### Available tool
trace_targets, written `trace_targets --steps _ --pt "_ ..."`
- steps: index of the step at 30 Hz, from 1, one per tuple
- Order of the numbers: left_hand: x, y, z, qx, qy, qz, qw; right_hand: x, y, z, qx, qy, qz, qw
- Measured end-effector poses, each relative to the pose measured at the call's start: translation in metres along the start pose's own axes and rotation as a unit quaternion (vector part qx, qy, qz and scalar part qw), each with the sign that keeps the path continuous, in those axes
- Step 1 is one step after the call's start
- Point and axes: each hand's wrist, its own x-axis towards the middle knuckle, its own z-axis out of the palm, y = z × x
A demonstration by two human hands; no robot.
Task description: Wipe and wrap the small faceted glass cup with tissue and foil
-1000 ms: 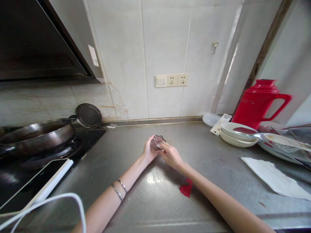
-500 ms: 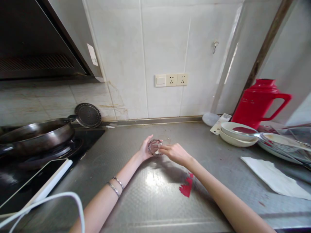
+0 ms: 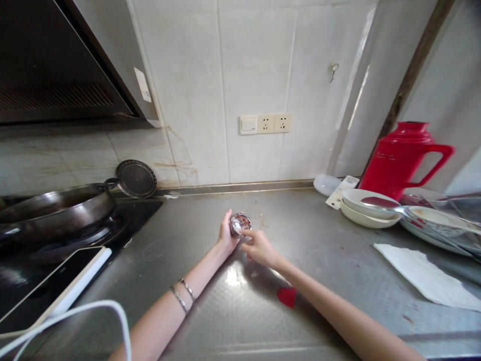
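Observation:
My left hand is wrapped around a small glass bowl with a shiny, wavy rim, tilted so its mouth faces me. My right hand reaches to the bowl's near side, index finger pointing into the opening and the other fingers curled. At that fingertip, inside the bowl, shows a small white tissue-like piece, partly hidden. Both hands are just above the metal countertop. A red scrap lies on it near my right forearm, which covers part of the scrap.
Left, a steel pan sits on the black stove, with a phone and white cable in front. Right stand stacked bowls, a red thermos, a plate with utensils, and a white napkin.
My right hand has moved down and left, from the bowl's right side to its near edge. The bowl has tipped in my left hand, and my right forearm covers more of the red scrap.

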Motion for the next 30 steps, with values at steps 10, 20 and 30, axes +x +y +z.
trace_targets --steps 10,20,30 --pt "0.001 -0.003 0.0 0.001 -0.034 -0.098 0.995 0.012 0.007 -0.025 0.136 0.046 -0.001 0.99" --pt "0.0 0.011 -0.006 0.032 -0.041 -0.254 0.966 0.008 0.019 -0.078 -0.291 0.272 -0.164 0.902" --pt "0.006 -0.008 -0.02 0.034 -0.123 -0.307 0.943 0.01 0.02 -0.048 -0.238 0.129 -0.273 0.923"
